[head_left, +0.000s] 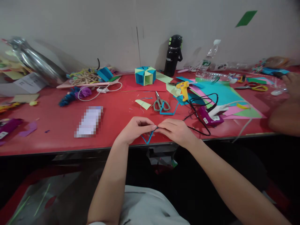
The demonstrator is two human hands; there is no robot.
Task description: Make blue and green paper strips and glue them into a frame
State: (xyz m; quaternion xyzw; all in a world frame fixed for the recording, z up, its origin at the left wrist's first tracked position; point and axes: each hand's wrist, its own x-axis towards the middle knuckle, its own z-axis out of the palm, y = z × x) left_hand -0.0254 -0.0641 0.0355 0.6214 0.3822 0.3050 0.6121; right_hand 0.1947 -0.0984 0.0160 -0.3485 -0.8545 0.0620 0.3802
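Observation:
A thin blue folded paper strip [147, 141] with a pointed bend hangs below my fingertips near the table's front edge. My left hand [138, 128] pinches it from the left, thumb and fingers together. From the right, my right hand [174, 130] closes its fingertips on the strip's upper end, and the two hands nearly touch. Just beyond them lie grey-handled scissors [161, 104], with another bent blue strip [169, 113] across the handles. A pale green paper piece [143, 104] is left of the scissors. Farther back stands a blue and green folded paper shape [145, 76].
Right of the scissors are a yellow glue gun [183, 90], black cables, a purple power strip [211, 117] and coloured paper sheets [217, 92]. A black bottle [172, 56] stands behind. A phone [89, 122] lies left. Another person's arm [286, 112] rests at the far right.

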